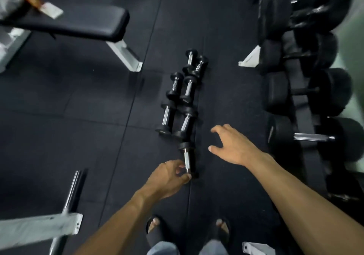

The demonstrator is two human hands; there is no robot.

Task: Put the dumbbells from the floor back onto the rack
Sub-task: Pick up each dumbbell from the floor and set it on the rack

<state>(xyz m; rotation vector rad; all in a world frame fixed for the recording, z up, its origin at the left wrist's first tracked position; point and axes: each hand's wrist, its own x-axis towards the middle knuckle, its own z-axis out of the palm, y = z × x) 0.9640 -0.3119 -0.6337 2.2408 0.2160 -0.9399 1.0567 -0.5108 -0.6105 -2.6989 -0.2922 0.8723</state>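
Several small black dumbbells with chrome handles lie in a line on the dark rubber floor (98,146). The nearest dumbbell (187,158) is by my feet. My left hand (169,178) pinches the near end of its handle with curled fingers. My right hand (232,146) hovers to the right of it, fingers spread, holding nothing. Two more dumbbells (167,117) lie side by side just beyond, and others (189,85) further on. The dumbbell rack (301,89) runs along the right side, loaded with large black dumbbells.
A black padded bench (78,23) on a white frame stands at the upper left. A white frame with a chrome bar (67,211) sits at the lower left. My sandalled feet (155,229) stand at the bottom. A white rack foot (250,57) juts onto the floor.
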